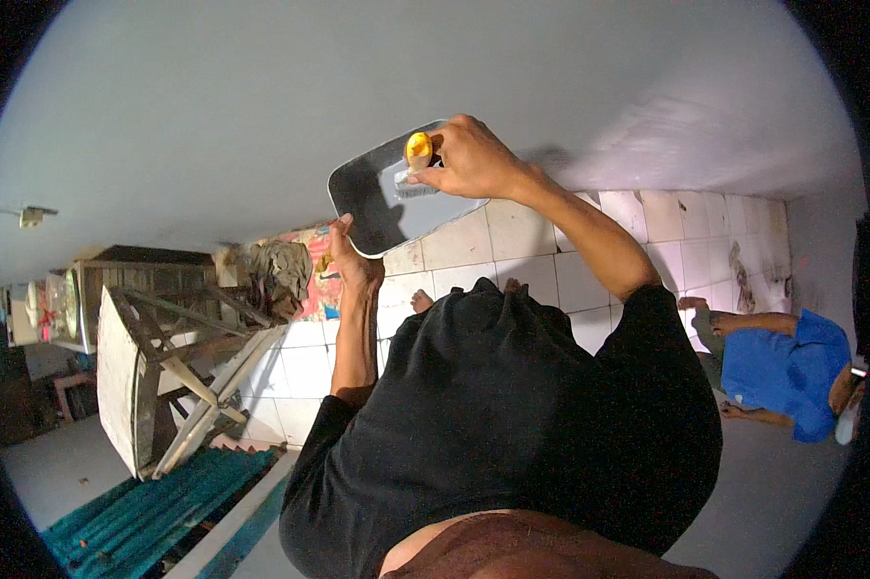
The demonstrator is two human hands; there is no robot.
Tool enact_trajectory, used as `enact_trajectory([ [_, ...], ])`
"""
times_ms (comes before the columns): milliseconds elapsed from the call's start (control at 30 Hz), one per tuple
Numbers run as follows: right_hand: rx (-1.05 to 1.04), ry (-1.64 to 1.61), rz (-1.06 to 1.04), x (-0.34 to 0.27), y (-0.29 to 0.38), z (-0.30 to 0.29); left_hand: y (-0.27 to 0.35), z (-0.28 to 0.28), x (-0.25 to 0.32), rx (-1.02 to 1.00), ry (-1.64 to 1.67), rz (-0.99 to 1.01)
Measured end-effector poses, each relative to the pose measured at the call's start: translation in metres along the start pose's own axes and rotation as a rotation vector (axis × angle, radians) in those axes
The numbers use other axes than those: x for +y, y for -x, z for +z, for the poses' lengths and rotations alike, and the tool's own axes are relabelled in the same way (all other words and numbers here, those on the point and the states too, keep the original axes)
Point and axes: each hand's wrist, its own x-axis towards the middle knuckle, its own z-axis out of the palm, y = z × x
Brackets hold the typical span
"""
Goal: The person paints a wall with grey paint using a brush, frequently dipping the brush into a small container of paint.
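Observation:
My left hand [357, 260] grips the near left corner of a dark, shallow tray [354, 192], its thumb over the pale rim. Light grey paint [424, 217] pools in the tray, mostly toward its right side. In my right hand [475, 158] is a paintbrush [419, 147] with a yellow handle, held over the tray with its handle end toward me. The pale bristles point down at the paint; whether they touch it I cannot tell. My right fingers and palm cover part of the tray's right side.
A grey wall [276, 94] rises close in front of me. White floor tiles [457, 235] lie below. On the left stand a worn wooden table [120, 383], crumpled cloth [279, 268] and a teal corrugated panel [167, 506]. A person in a blue shirt [778, 373] is at the right.

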Motion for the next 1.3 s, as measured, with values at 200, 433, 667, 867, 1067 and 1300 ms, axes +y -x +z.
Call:
enact_trajectory([
  [200, 0.184, 0.037, -0.116, 0.019, 0.025, -0.031, 0.015, 0.024, -0.021, -0.056, -0.046, -0.046],
  [433, 0.307, 0.182, -0.126, 0.008, 0.083, -0.084, 0.009, 0.027, -0.056, -0.087, -0.035, -0.026],
  [667, 0.086, -0.123, 0.008, -0.003, 0.11, -0.076, 0.009, 0.054, -0.054, -0.103, -0.088, -0.124],
  [867, 0.203, -0.168, 0.031, -0.002, 0.093, -0.082, -0.012, 0.035, -0.064, -0.169, -0.064, -0.138],
  [1067, 0.366, 0.061, 0.084, 0.021, 0.089, -0.088, 0.001, 0.059, -0.057, -0.367, -0.067, -0.178],
  [1300, 0.368, 0.084, 0.133, -0.002, 0.125, -0.113, -0.025, 0.023, -0.088, -0.13, -0.073, -0.111],
])
